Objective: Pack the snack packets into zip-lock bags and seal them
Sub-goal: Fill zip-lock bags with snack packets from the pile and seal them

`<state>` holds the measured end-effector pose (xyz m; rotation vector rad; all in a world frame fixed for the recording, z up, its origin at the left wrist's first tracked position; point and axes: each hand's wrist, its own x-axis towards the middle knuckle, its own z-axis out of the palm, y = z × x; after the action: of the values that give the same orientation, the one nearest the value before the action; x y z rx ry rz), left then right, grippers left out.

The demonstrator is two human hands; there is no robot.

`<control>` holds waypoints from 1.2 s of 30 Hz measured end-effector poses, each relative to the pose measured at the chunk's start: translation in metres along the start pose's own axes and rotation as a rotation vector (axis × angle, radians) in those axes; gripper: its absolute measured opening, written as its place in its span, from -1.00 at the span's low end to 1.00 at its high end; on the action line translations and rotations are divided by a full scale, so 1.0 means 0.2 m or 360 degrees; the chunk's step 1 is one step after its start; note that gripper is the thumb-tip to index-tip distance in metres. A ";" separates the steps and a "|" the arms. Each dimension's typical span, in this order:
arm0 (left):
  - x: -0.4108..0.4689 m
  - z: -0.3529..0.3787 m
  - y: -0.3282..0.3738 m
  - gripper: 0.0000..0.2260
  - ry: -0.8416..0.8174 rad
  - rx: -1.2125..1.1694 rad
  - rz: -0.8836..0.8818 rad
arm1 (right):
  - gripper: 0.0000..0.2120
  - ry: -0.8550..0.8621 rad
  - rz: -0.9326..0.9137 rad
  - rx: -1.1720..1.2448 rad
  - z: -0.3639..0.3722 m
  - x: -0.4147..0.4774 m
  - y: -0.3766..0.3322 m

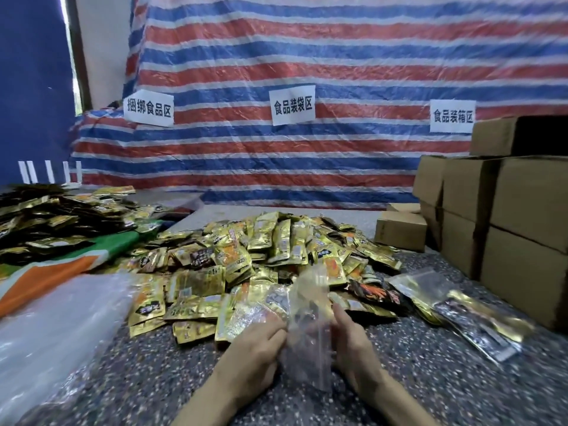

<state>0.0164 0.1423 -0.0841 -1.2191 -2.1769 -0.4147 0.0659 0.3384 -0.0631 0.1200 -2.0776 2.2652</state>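
As the left hand point(258, 345) and right hand point(353, 336) each pinch a side of the zip-lock bag point(307, 352), upright at the near edge of the floor point(153, 379), its mouth seems held open for filling; snack packets point(276, 241) lie heaped just beyond.

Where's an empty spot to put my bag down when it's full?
Bare speckled surface lies between the clear plastic heap and the left hand, which grips the zip-lock bag. More lies beyond the right hand, on the near side of the filled bags. It is crowded ahead at the packet pile and by the boxes.
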 end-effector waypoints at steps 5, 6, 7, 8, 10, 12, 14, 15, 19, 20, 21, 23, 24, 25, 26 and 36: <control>-0.02 0.00 0.02 -0.85 -0.0084 -0.0046 -0.0165 | -0.77 0.0021 -0.0119 -0.0009 -0.04 0.01 0.02; -0.02 0.00 0.03 -0.88 -0.0091 -0.0078 -0.0191 | -0.83 0.0038 -0.0142 -0.0043 -0.04 0.01 0.02; -0.02 -0.01 0.04 -0.85 -0.0081 -0.0157 -0.0225 | -0.85 0.0062 -0.0167 -0.0079 -0.04 0.00 0.03; -0.02 -0.02 0.05 -0.81 -0.0038 -0.0252 -0.0265 | -0.85 0.0085 -0.0179 -0.0108 -0.04 0.00 0.03; -0.03 -0.04 0.07 -0.66 0.0098 -0.0325 -0.0334 | -0.82 0.0073 -0.0158 -0.0120 -0.05 -0.01 0.03; -0.03 -0.05 0.09 -0.43 0.0125 -0.0236 -0.0311 | -0.78 -0.0042 -0.0140 -0.0159 -0.04 -0.02 0.03; -0.02 -0.04 0.10 -0.40 0.0134 -0.0121 -0.0136 | -0.73 -0.0201 -0.0158 -0.0198 -0.03 -0.03 0.03; -0.01 -0.03 0.10 -0.45 0.0163 -0.0071 -0.0047 | -0.70 -0.0257 -0.0170 -0.0199 -0.02 -0.03 0.03; -0.01 -0.02 0.09 -0.75 0.0335 -0.0224 -0.0119 | -0.63 -0.0099 -0.0174 -0.0033 -0.02 -0.03 0.02; -0.02 -0.03 0.08 -0.79 0.0399 -0.0412 -0.0292 | -0.64 0.0019 -0.0170 0.0045 -0.04 -0.02 0.02; -0.03 -0.04 0.07 -0.79 0.0447 -0.0668 -0.0500 | -0.67 0.0129 -0.0164 0.0120 -0.05 -0.02 0.02; -0.03 -0.06 0.04 -0.73 0.0492 -0.1196 -0.0865 | -0.72 0.0281 -0.0154 0.0229 -0.08 -0.01 0.03; -0.03 -0.07 0.02 -0.68 0.0499 -0.1432 -0.0967 | -0.72 0.0327 -0.0162 0.0251 -0.08 -0.01 0.03; -0.04 -0.08 -0.01 -0.64 0.0467 -0.1663 -0.1039 | -0.72 0.0348 -0.0182 0.0255 -0.09 -0.01 0.02; -0.04 -0.08 -0.02 -0.61 0.0376 -0.1890 -0.1093 | -0.72 0.0335 -0.0211 0.0251 -0.08 -0.02 0.02; -0.06 -0.12 -0.03 -0.36 0.0140 -0.2982 -0.1543 | -0.65 -0.0015 -0.0219 0.0149 -0.04 -0.08 -0.01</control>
<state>0.0255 0.1184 -0.0732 -0.4687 -1.7035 -3.1649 0.0820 0.3461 -0.0626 0.2706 -1.9035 2.2832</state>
